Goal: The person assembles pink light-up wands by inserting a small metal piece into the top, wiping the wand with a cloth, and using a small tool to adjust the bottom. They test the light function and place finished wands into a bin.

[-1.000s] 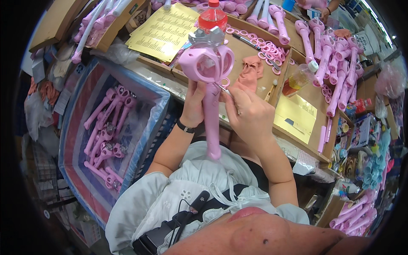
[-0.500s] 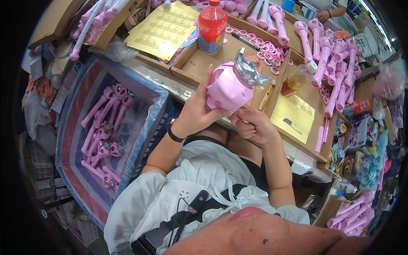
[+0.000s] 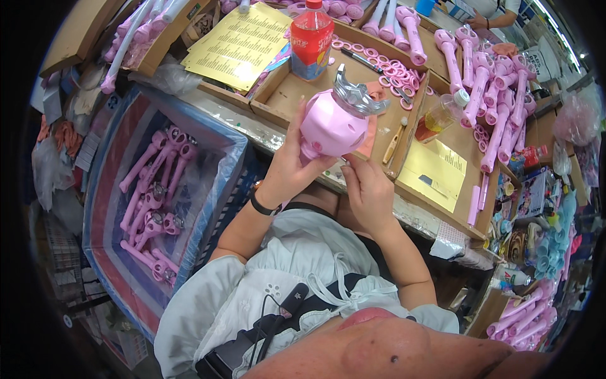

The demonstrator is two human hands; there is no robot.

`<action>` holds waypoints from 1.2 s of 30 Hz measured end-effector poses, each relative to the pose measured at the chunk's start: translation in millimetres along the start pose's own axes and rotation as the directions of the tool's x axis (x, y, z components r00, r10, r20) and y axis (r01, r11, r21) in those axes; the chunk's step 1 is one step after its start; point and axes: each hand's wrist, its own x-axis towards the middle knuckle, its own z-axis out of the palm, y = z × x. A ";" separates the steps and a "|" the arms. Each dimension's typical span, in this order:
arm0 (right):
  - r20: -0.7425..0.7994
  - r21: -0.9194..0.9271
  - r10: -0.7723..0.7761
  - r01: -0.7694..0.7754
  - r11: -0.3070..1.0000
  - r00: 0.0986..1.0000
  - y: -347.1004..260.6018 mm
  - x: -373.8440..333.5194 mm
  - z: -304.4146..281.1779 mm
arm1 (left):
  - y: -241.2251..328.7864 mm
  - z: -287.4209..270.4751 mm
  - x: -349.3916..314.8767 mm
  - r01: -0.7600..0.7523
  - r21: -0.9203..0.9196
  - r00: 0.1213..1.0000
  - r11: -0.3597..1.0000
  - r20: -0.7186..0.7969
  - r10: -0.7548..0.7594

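Observation:
My left hand [image 3: 285, 172] is wrapped round a faceted pink toy wand head [image 3: 329, 126], holding it up over the near edge of the workbench. A silver crown [image 3: 357, 96] sits on top of the head, tilted to the right. Close under the head's lower right side is my right hand [image 3: 371, 189], its thumb and fingers drawn together in a pinch. Whatever those fingertips hold is too small or hidden to make out.
A blue-lined crate [image 3: 243, 158] of pink wands stands on the left. Cardboard trays [image 3: 278, 95] on the bench hold a red-labelled bottle [image 3: 312, 41], pink rings [image 3: 398, 79], a brush [image 3: 396, 142], a tilted bottle [image 3: 440, 117] and yellow sheets [image 3: 435, 174]. Pink wands [image 3: 499, 95] pile up at right.
The wand head has shifted slightly left and turned, so its crown stands further left. My right hand has moved up, its fingers now pointing up at the head's underside.

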 end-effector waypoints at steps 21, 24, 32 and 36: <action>0.031 -0.018 -0.018 0.019 1.000 0.999 6.8 -1.0 3.2 | -0.2 -0.8 -4.8 -0.033 0.143 0.999 0.989 0.026 0.029; 0.094 -0.118 0.019 -0.008 0.993 0.995 6.2 -4.8 1.6 | -8.7 1.7 -0.9 -0.016 0.011 1.000 1.000 -0.009 0.016; 0.228 0.541 0.252 -0.337 0.771 0.941 -15.9 -61.7 51.8 | 0.1 -4.0 20.0 0.107 -0.794 0.972 0.599 -0.043 -0.230; 0.174 0.609 0.328 -0.363 0.706 0.929 -11.3 -84.7 64.1 | -3.2 -2.2 31.3 0.036 -0.790 0.984 0.613 -0.080 -0.161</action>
